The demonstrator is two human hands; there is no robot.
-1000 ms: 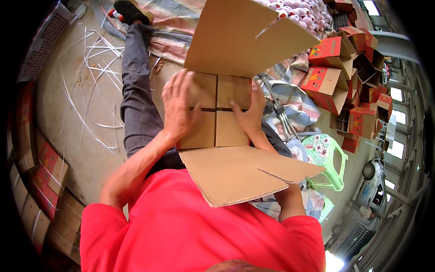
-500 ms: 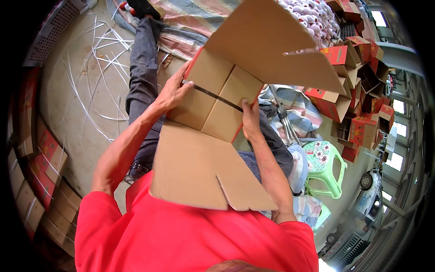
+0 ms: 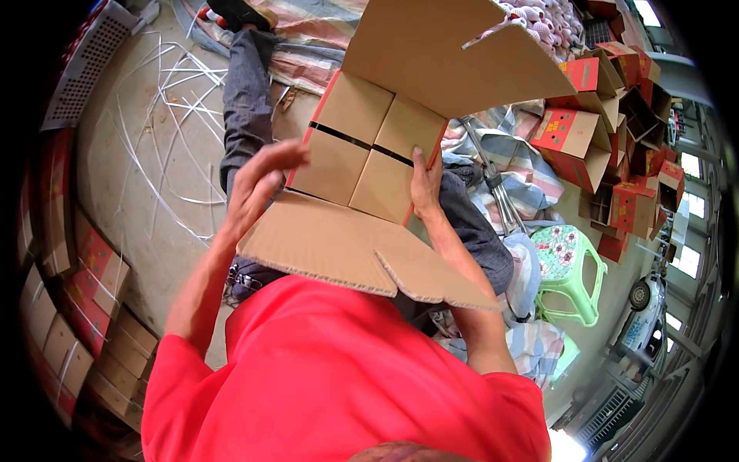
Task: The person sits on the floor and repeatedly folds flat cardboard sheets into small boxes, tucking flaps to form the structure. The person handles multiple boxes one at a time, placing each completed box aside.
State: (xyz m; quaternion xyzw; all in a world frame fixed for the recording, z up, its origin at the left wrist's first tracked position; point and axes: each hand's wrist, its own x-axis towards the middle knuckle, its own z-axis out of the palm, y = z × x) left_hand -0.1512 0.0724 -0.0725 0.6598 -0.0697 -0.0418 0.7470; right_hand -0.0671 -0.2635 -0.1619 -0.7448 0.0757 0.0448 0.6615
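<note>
An open cardboard carton point(image 3: 339, 165), brown inside with red outer edges, rests over my lap. Two large flaps stand out from it: the far flap point(image 3: 454, 58), with a slit in its edge, and the near flap point(image 3: 331, 239), also slit. Dark gaps run between the panels inside. My right hand point(image 3: 425, 185) grips the carton's right wall, thumb inside and fingers behind it. Just off the left wall is my left hand point(image 3: 262, 181), slightly blurred, with fingers stretched toward the carton and nothing held.
White strapping strips point(image 3: 165, 131) litter the floor at left. Stacked cartons point(image 3: 92, 300) stand at lower left, below a perforated crate point(image 3: 88, 69). Rightward are a green stool point(image 3: 566, 269), metal rods point(image 3: 496, 185) and piled open boxes point(image 3: 573, 138). Netted round items point(image 3: 543, 23) lie behind.
My left hand has let go of the carton's left wall and moved back from it. The near flap has tipped, showing its corrugated edge. My right hand keeps its grip.
</note>
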